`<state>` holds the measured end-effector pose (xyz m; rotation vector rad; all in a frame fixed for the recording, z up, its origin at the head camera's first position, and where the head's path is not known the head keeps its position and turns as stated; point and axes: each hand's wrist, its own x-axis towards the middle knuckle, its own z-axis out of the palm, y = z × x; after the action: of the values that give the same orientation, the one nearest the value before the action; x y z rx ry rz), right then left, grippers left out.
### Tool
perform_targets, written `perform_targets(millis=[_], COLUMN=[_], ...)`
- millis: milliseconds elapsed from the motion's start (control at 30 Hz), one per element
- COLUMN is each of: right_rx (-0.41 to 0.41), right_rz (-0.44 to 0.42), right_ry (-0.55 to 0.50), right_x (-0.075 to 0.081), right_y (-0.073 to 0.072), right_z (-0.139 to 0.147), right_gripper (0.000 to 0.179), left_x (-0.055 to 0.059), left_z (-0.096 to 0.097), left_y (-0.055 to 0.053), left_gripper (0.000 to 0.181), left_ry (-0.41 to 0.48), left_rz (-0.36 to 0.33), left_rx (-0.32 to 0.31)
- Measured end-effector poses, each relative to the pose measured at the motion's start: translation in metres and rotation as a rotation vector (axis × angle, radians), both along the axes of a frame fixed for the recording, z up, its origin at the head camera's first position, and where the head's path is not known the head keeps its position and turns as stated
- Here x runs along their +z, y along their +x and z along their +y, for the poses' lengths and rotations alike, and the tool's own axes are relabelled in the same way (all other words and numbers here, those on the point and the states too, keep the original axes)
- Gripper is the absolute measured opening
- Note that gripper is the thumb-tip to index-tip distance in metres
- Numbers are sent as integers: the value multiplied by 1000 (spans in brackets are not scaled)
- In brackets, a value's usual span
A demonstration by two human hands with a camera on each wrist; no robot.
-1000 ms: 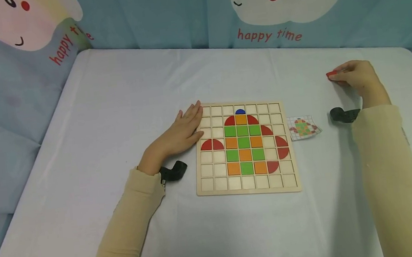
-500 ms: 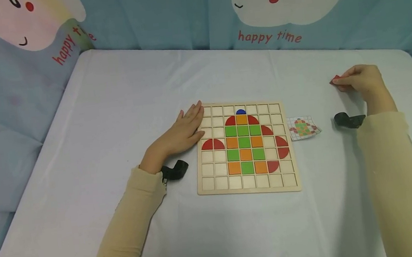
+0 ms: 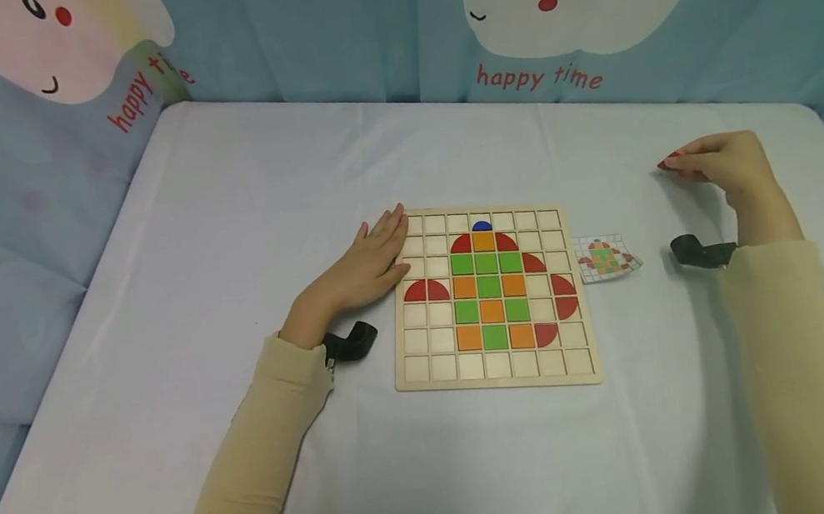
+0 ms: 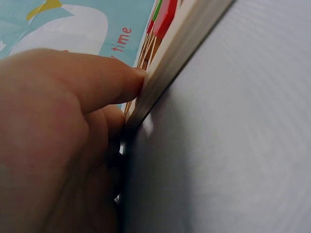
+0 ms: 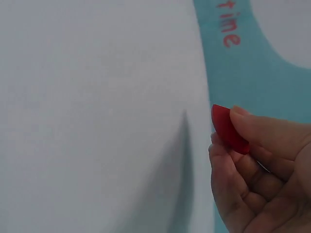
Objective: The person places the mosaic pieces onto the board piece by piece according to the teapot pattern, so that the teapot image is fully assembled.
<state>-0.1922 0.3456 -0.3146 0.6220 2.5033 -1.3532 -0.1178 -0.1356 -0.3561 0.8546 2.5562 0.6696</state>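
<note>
A wooden grid board point(image 3: 501, 383) lies on the white-covered table, with green and orange square tiles, red quarter-circle tiles and one small blue half-circle tile point(image 3: 482, 225) set in its cells. My left hand point(image 3: 349, 276) rests against the board's upper left edge, fingers extended; in the left wrist view the thumb point(image 4: 114, 80) touches the wooden side. Away to the right, my right hand point(image 3: 737, 164) pinches a red quarter-circle tile point(image 5: 226, 128) between thumb and fingers above the table. Part of that tile is covered by the thumb.
A small paper card point(image 3: 606, 257) printed with a coloured grid pattern lies just right of the board, one corner curled. Blue cloth point(image 3: 328, 31) with cartoon figures hangs behind the table's far edge. Black wrist cameras point(image 3: 700, 252) are worn on both wrists.
My right hand has moved slightly right and nearer to me, and the red tile has turned in its fingers. The left hand stays on the board's edge.
</note>
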Motion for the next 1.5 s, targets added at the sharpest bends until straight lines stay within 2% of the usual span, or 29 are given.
perform_targets(millis=[200,367,600,733,1200,1500], right_rx=[79,140,187,234,373,488], right_rz=[87,178,310,345,276,244], right_ry=[-48,-68,-130,-111,0,-52], right_x=[18,29,36,37,26,19], right_y=[11,24,38,44,59,70], right_z=[-18,-41,-75,-92,-146,-173], right_gripper=[7,16,6,6,28,17], left_x=[-1,-1,-1,-1,-1,1], left_z=[0,-1,-1,-1,1,1], left_y=[0,0,0,0,-1,0], left_gripper=[66,66,66,66,65,66], left_ry=[-6,-2,-2,-5,-4,-9], left_rz=[5,5,9,2,5,3], left_rx=[1,2,-1,-1,-3,-2])
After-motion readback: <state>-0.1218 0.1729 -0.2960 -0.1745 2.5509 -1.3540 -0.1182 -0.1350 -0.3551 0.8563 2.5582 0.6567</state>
